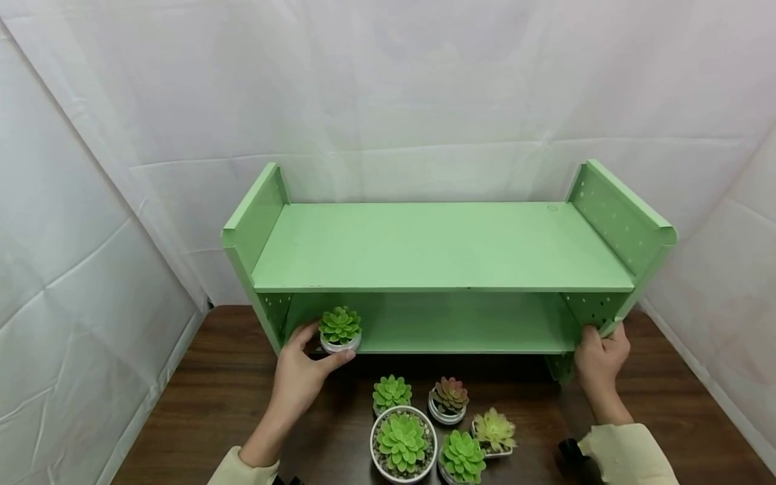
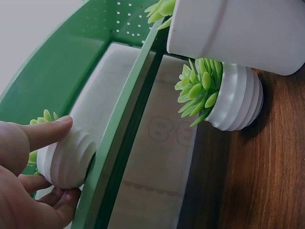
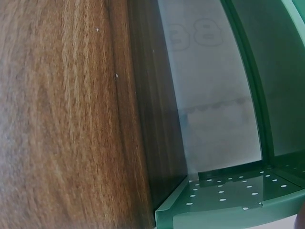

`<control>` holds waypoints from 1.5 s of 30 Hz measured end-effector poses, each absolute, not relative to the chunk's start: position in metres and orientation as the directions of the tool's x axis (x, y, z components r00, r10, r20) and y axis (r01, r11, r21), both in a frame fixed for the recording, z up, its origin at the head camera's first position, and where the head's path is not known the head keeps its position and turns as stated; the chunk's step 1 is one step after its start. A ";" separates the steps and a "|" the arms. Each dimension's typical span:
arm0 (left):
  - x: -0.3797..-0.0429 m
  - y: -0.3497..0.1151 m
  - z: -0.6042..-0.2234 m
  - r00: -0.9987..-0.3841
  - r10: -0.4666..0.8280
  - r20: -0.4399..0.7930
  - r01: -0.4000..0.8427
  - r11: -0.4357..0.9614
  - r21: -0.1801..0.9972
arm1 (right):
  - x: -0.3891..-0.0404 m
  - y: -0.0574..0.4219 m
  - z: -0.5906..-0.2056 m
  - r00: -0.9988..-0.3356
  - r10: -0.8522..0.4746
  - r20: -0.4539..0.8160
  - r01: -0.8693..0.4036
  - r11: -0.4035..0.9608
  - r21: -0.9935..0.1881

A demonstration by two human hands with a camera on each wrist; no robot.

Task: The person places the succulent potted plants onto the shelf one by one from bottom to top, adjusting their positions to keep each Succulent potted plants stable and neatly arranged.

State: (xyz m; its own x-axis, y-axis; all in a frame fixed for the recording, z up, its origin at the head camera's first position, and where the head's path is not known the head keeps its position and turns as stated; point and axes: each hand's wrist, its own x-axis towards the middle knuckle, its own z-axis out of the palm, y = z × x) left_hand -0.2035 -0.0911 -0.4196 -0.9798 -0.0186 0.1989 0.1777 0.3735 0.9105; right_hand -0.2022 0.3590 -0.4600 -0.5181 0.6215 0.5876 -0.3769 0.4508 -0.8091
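My left hand (image 1: 301, 374) grips a small potted succulent (image 1: 340, 328) by its white pot, at the left end of the green shelf's lower board. In the left wrist view, thumb and fingers wrap the ribbed pot (image 2: 66, 160), which is at the lower board's front edge; whether it bears on the board I cannot tell. My right hand (image 1: 601, 357) holds the front edge of the right side panel of the green shelf (image 1: 442, 246). Only a sliver of that hand shows in the right wrist view, at the lower right edge.
On the brown wooden table (image 1: 200, 397), before the shelf, stand a larger potted succulent (image 1: 403, 444), a green one (image 1: 391, 392), a reddish one (image 1: 448, 399), a pale yellow-green one (image 1: 494, 431) and another green one (image 1: 462, 458). White cloth (image 1: 412, 87) hangs behind and at both sides.
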 end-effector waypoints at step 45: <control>-0.212 -0.090 -0.419 -0.985 0.065 0.160 0.172 0.263 0.949 | -0.193 0.343 -0.442 -0.509 0.617 0.600 -0.383 0.462 -0.800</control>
State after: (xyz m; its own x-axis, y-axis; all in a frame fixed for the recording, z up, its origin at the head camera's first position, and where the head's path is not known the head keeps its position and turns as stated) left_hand -0.2116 -0.0897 -0.4193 -0.9849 0.0652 0.1605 0.1721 0.2625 0.9495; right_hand -0.1932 0.3430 -0.4418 -0.5094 0.6170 0.5999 -0.3827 0.4619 -0.8001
